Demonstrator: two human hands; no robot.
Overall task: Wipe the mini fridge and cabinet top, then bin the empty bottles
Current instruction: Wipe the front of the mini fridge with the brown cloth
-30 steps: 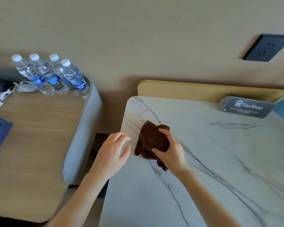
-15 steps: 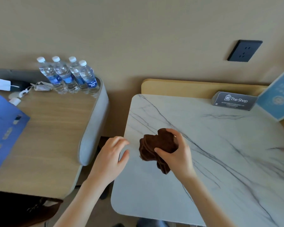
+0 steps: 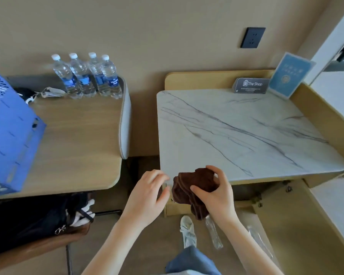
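My right hand [image 3: 216, 195] is shut on a crumpled brown cloth [image 3: 193, 185] at the front left corner of the white marble cabinet top [image 3: 246, 135]. Just left of the cloth, my left hand [image 3: 147, 193] hovers with its fingers apart and nothing in it. Two clear empty bottles lie on the floor below: one bottle [image 3: 213, 233] beside my shoe and another bottle [image 3: 260, 243] further right. Several capped water bottles [image 3: 87, 76] with blue labels stand at the back of the wooden desk [image 3: 74, 139].
A blue perforated box [image 3: 6, 128] sits on the desk's left side. A dark "The Shop" sign [image 3: 250, 85] and a blue card [image 3: 288, 75] stand at the cabinet's back. A dark bag [image 3: 34, 215] lies on a seat under the desk. A wall socket [image 3: 253, 37] is above.
The view has pulled back and tilted down. My right hand has dragged the cloth from the middle left of the marble top to its front left corner, and the left hand followed.
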